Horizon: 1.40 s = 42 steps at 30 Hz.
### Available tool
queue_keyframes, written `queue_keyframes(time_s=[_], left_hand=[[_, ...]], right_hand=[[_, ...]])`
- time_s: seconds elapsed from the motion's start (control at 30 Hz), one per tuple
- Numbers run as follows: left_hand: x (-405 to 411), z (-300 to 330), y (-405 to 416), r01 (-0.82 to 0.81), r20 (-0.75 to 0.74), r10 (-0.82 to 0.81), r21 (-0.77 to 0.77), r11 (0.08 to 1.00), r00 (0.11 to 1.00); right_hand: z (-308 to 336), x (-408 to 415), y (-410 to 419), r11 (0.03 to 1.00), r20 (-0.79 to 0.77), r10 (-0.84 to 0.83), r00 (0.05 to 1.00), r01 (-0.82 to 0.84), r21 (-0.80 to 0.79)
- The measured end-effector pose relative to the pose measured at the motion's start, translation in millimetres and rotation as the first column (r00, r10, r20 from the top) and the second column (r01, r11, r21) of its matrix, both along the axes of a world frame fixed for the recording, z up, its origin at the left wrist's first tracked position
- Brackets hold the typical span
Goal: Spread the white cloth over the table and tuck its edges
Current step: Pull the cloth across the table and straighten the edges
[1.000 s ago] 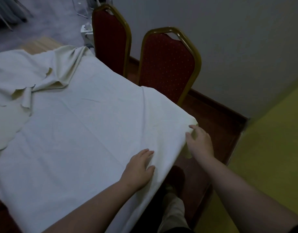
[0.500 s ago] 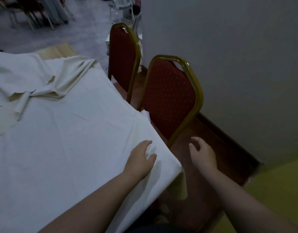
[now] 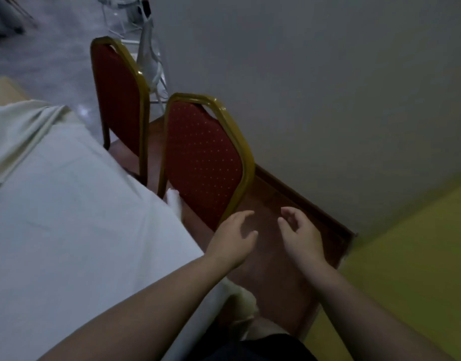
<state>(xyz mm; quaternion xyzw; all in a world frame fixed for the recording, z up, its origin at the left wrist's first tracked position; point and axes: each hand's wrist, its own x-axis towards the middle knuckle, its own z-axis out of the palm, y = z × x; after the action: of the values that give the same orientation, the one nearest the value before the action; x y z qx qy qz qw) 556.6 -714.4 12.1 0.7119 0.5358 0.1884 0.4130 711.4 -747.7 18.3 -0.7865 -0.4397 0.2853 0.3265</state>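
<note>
Both off white cloth [image 3: 75, 230] now; left hand [image 3: 230, 242] & right hand [image 3: 301, 237] fingers loosely spread, empty. Near corner prob done; reaching toward chair [image 3: 203, 162].

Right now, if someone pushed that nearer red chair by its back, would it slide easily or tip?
The nearer red chair probably slides rather than tips: its thin gold frame suggests a light build, and the wooden floor looks smooth. A high push on that tall back might rock it. Both the left hand and right hand hang open, touching nothing.
</note>
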Motion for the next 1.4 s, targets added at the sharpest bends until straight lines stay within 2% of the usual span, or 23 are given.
queue_keyframes(time_s=[0.13, 0.2, 0.33, 0.47, 0.6, 0.73, 0.93, 1.2, 1.27, 1.4], left_hand=[[73, -2, 42, 0.05, -0.01, -0.05, 0.013, 0.999, 0.999], [112, -3, 71, 0.017, -0.015, -0.017, 0.011, 1.0, 1.0], [178, 1, 138, -0.151, -0.004, 0.151, 0.006, 0.988, 0.988], [231, 4, 194, -0.347, 0.076, 0.353, -0.081, 0.934, 0.933], [260, 4, 248, -0.435, 0.131, 0.449, -0.124, 0.892, 0.884], [259, 7, 307, -0.543, 0.153, 0.552, -0.098, 0.834, 0.819], [238, 1, 408, -0.725, 0.162, 0.728, -0.091, 0.683, 0.666], [208, 9, 553, -0.701, 0.191, 0.706, -0.103, 0.705, 0.682], [188, 9, 582, -0.719, 0.172, 0.724, -0.099, 0.688, 0.668], [145, 5, 642, -0.787, 0.191, 0.788, -0.099, 0.609, 0.585]], right_hand=[[-7, 57, 46, 0.999, 0.022, 0.02, 1.0, -0.02, 0.037], [-12, 88, 78, 0.998, -0.004, 0.06, 0.998, -0.06, 0.034], [-10, 171, 152, 0.988, -0.057, 0.147, 0.987, -0.144, 0.053], [11, 251, 216, 0.983, -0.021, 0.176, 0.984, -0.175, 0.048], [24, 285, 277, 0.969, -0.032, 0.23, 0.973, -0.226, 0.098], [20, 275, 344, 0.935, -0.067, 0.348, 0.935, -0.341, 0.098], [17, 235, 461, 0.868, -0.057, 0.494, 0.867, -0.488, 0.092], [31, 190, 613, 0.853, -0.071, 0.52, 0.852, -0.512, 0.101], [32, 173, 649, 0.838, -0.083, 0.545, 0.834, -0.538, 0.092], [28, 127, 725, 0.794, -0.13, 0.607, 0.784, -0.599, 0.099]])
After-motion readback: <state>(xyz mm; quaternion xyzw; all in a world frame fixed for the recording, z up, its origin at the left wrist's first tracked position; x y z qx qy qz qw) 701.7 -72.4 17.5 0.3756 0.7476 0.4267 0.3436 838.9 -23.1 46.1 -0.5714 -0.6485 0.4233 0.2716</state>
